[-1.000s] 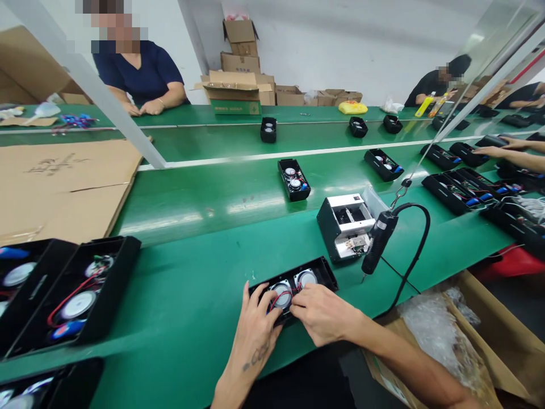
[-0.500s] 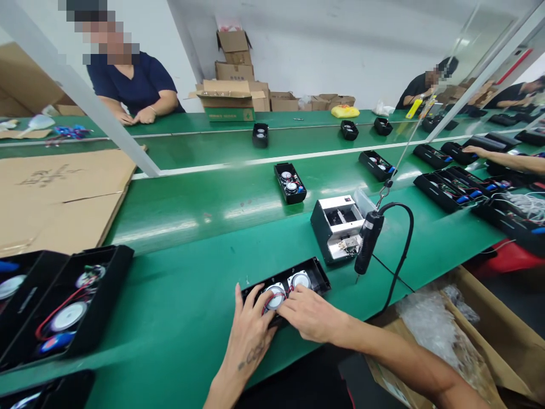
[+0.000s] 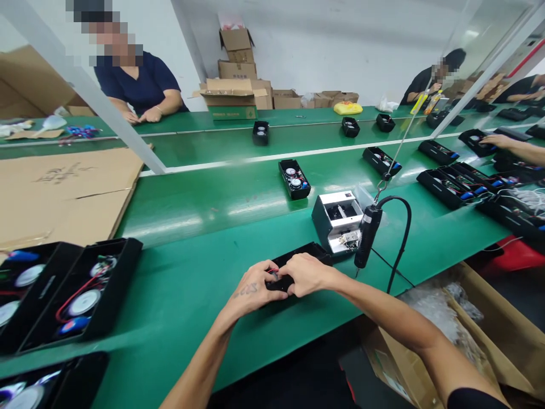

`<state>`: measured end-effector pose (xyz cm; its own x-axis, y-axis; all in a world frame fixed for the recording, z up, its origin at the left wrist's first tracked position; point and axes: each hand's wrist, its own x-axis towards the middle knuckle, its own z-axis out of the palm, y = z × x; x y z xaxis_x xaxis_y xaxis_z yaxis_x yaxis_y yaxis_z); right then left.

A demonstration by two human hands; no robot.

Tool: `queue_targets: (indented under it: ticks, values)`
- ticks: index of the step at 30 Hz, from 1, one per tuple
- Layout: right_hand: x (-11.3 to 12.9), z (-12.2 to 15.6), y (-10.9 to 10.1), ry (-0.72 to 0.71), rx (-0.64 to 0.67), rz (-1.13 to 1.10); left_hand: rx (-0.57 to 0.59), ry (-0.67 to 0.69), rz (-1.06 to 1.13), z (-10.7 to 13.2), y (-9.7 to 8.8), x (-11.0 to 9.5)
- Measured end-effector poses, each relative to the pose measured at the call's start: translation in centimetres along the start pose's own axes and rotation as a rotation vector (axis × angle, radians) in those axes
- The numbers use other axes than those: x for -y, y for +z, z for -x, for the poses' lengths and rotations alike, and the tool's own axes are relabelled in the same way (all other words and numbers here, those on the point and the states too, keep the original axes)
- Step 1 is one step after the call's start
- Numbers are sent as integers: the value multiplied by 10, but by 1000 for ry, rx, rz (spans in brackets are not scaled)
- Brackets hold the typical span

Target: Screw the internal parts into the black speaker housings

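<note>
A long black speaker housing (image 3: 313,250) lies slanted on the green bench in front of me, open side up. Both of my hands are over its left and middle part. My left hand (image 3: 251,287) curls its fingers round a small speaker (image 3: 273,276) in the housing, with the thumb along the near side. Red wire shows beside those fingers. My right hand (image 3: 309,275) is bent closed against the left one, its fingertips down inside the housing. What it pinches is hidden, and the rest of the inside is covered by my hands.
A black electric screwdriver (image 3: 368,236) hangs on a cord beside a silver-and-black machine (image 3: 340,221). Open housings with speakers (image 3: 80,301) stand at left; another (image 3: 294,179) sits ahead. A carton with plastic bags (image 3: 447,335) is at lower right. Co-workers sit across and at right.
My hands have closed in together over the housing, the left turning flatter and the right lifting slightly. The two white-rimmed speakers that showed before are now mostly covered.
</note>
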<state>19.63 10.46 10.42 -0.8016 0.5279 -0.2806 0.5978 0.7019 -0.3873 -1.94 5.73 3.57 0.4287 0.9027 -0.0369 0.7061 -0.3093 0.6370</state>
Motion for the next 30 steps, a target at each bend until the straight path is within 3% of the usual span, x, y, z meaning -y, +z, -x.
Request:
queue_targets:
  ticks: [8,11,13,15,17,18,19,21,24,27,30]
  values:
    - [-1,0,22,-30,-45,41,0,24,-13,2,4,1]
    - [5,18,32,-72,-188,18,-56,64,-57,11,14,-1]
    - [3,37,40,-109,-499,-76,-149,150,-124,19,27,-1]
    - [-8,58,47,-5,-990,-163,-278,264,-197,28,41,-1]
    - [-31,77,50,298,-1465,-161,-378,344,-248,35,54,-2]
    - [-46,86,51,470,-1611,-149,-414,360,-261,39,59,-3]
    - [-61,93,52,605,-1666,-164,-442,365,-271,42,62,-5]
    - [-89,104,54,709,-1571,-336,-467,363,-289,47,65,-9]
    - [-112,111,62,624,-1428,-673,-434,358,-369,55,64,-12]
    - [-111,109,71,476,-1532,-905,-386,376,-498,61,62,-11]
    - [-104,105,65,361,-1588,-1004,-420,374,-507,61,63,-8]
